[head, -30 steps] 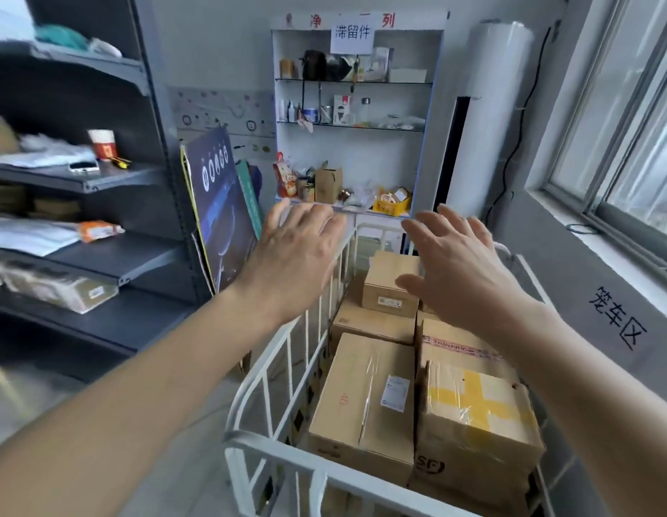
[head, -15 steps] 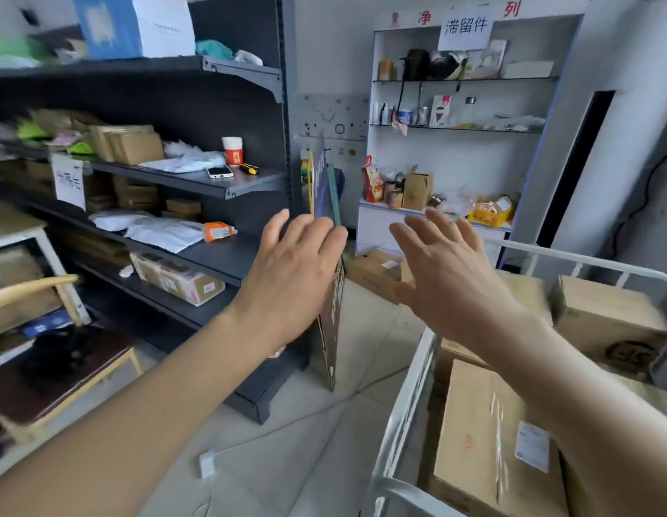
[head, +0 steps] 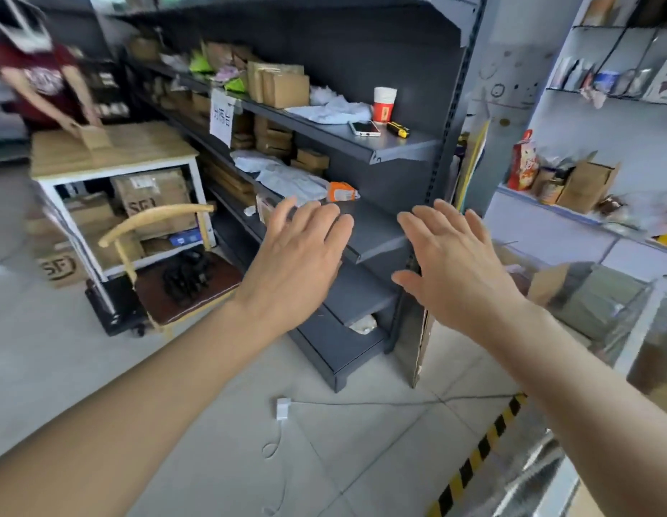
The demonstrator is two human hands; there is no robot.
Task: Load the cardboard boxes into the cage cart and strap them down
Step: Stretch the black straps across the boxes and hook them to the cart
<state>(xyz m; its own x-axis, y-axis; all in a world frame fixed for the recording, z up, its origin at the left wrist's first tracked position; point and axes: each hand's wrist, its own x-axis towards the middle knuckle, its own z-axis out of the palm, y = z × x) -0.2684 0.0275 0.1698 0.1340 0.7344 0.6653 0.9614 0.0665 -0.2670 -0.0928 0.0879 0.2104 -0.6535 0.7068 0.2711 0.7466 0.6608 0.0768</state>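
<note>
Several cardboard boxes (head: pixel 152 197) stand at the left under a wooden surface (head: pixel 111 149). They are brown, and one carries a black "SF" print and a white label. Next to them is a chair (head: pixel 175 263) with a dark seat. Near the middle the left hand (head: pixel 298 263) hangs in the air, fingers straight and relaxed, holding nothing. Just beside it the right hand (head: pixel 455 270) is likewise released and empty. Behind both stands a dark shelf (head: pixel 380 147) with smaller brown parcels. At the right edge some blurred boxes (head: pixel 548 289) show, too unclear to describe.
</note>
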